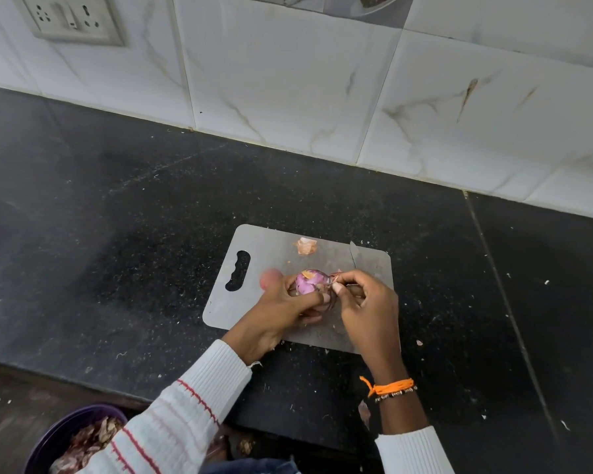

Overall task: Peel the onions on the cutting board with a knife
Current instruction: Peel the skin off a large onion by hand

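A purple onion (308, 281), partly peeled, is held just above the grey cutting board (254, 241). My left hand (285, 309) grips it from below and the left. My right hand (367, 302) holds the knife (353, 253), whose blade points away over the board, and its thumb and fingertips pinch a strip of skin at the onion's right end. Behind my left hand shows a second onion (271, 278), pinkish and blurred. A piece of peeled skin (306, 246) lies at the board's far edge.
The board lies on a black stone counter (117, 217) against a white tiled wall (288, 80). A purple bowl (79, 439) with onion skins sits below the counter edge at lower left. Skin flecks dot the counter on the right.
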Demonstrator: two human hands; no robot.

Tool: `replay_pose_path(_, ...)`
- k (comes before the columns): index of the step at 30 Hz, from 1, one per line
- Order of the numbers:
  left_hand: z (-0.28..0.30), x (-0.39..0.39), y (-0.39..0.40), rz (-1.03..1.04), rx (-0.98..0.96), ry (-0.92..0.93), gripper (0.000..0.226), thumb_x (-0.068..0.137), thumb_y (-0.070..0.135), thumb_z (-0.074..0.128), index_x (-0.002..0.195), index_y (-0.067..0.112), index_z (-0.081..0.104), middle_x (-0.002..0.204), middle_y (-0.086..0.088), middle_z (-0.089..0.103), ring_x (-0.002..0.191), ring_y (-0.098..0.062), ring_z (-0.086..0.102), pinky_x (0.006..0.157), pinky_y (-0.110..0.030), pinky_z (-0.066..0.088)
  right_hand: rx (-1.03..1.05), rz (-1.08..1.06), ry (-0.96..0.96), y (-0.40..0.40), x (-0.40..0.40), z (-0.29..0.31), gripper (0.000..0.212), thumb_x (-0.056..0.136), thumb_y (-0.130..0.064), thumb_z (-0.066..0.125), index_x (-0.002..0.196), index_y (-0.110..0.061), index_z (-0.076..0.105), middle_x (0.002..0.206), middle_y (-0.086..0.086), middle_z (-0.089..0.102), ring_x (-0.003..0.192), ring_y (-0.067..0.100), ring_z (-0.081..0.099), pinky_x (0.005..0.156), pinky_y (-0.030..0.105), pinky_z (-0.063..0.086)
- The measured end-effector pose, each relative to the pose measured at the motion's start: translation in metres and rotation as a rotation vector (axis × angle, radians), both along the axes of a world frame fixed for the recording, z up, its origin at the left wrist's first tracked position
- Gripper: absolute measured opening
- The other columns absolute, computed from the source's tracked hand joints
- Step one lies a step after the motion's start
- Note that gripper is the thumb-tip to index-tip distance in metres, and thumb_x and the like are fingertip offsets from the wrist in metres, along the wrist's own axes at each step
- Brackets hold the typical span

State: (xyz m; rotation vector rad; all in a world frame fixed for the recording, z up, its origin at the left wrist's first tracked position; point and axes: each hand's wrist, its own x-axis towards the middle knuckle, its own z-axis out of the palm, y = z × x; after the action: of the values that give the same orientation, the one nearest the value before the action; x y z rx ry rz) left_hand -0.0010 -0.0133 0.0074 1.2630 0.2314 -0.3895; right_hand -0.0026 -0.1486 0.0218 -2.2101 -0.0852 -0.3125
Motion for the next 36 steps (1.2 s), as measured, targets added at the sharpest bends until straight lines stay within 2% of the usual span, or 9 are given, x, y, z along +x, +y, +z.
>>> replay_pose_path(7,-0.001,0.004,0.006,-0.048,-0.003,-0.039,0.012,0.082,-0.004,0.064,0.092,0.003,0.062,0.073,-0.006,0.066,0.057,-0.008,0.061,0.050,-0.016,0.049,0.356,-0.073,0.207,0.004,-0.002,0.000,0.024,0.083,-0.002,0.065,0.071,-0.023,0.067,0.079,-0.006,0.069,0.077,0.008,0.065,0.068,0.020,0.051)
replay_pose_path(11,0.000,0.006,0.009,-0.067,0.050,-0.124,0.015,0.080,-0.005,0.066,0.095,-0.001,0.065,0.079,-0.010,0.069,0.065,-0.013,0.065,0.056,-0.021,0.054,0.674,-0.130,0.351,0.009,0.001,-0.003,0.022,0.084,0.005,0.062,0.073,-0.013,0.067,0.080,0.007,0.068,0.078,0.019,0.064,0.068,0.026,0.054)
replay_pose_path(15,0.002,0.007,0.009,-0.046,0.108,-0.141,0.015,0.079,-0.005,0.068,0.092,0.002,0.066,0.082,-0.015,0.069,0.068,-0.017,0.066,0.062,-0.025,0.057,0.808,-0.175,0.408,0.013,0.002,-0.001,0.022,0.084,0.009,0.059,0.073,-0.009,0.066,0.083,0.011,0.065,0.078,0.018,0.063,0.061,0.019,0.055)
replay_pose_path(19,0.002,0.007,0.008,-0.018,0.199,-0.137,0.019,0.076,-0.002,0.071,0.094,-0.002,0.066,0.084,-0.021,0.069,0.072,-0.022,0.064,0.063,-0.028,0.056,0.552,-0.211,0.310,0.018,0.004,-0.008,0.025,0.083,0.002,0.064,0.068,-0.018,0.067,0.084,0.005,0.069,0.080,0.016,0.066,0.069,0.027,0.057)
replay_pose_path(23,0.008,0.003,0.007,0.026,0.168,-0.130,0.023,0.075,-0.005,0.069,0.093,-0.016,0.061,0.078,-0.019,0.061,0.071,-0.025,0.055,0.064,-0.033,0.049,0.136,-0.243,0.145,0.012,0.005,-0.005,0.013,0.081,-0.002,0.065,0.075,-0.012,0.068,0.074,-0.004,0.067,0.065,0.003,0.062,0.060,0.017,0.051)
replay_pose_path(26,0.012,-0.003,0.008,-0.039,0.087,-0.112,0.030,0.078,-0.004,0.068,0.102,-0.017,0.057,0.089,-0.023,0.064,0.078,-0.028,0.060,0.074,-0.038,0.052,0.141,-0.313,0.093,-0.001,0.007,0.004,0.009,0.081,-0.003,0.066,0.075,-0.008,0.067,0.067,-0.005,0.062,0.058,0.001,0.058,0.057,0.020,0.050)
replay_pose_path(30,0.013,-0.001,0.011,-0.099,0.031,-0.075,0.049,0.080,0.002,0.069,0.125,0.014,0.052,0.112,-0.017,0.065,0.094,-0.023,0.067,0.076,-0.039,0.059,0.184,-0.278,0.089,-0.001,0.005,0.011,0.014,0.079,-0.007,0.072,0.069,-0.012,0.064,0.065,-0.005,0.063,0.058,0.003,0.060,0.054,0.015,0.048)
replay_pose_path(33,0.012,0.000,0.013,-0.077,-0.009,-0.065,0.063,0.080,0.002,0.069,0.132,0.027,0.043,0.111,-0.011,0.066,0.095,-0.022,0.067,0.076,-0.036,0.059,0.278,-0.280,0.142,-0.001,0.005,0.013,0.022,0.076,-0.006,0.076,0.067,-0.017,0.059,0.068,0.002,0.065,0.059,0.013,0.062,0.056,0.027,0.052)
replay_pose_path(36,0.009,-0.001,0.013,-0.045,-0.026,-0.070,0.066,0.078,0.000,0.070,0.133,0.025,0.043,0.105,-0.008,0.068,0.092,-0.022,0.068,0.074,-0.034,0.059,0.395,-0.178,0.227,0.002,0.001,0.013,0.018,0.084,-0.003,0.065,0.078,-0.019,0.063,0.081,0.000,0.068,0.078,0.013,0.065,0.071,0.027,0.055)
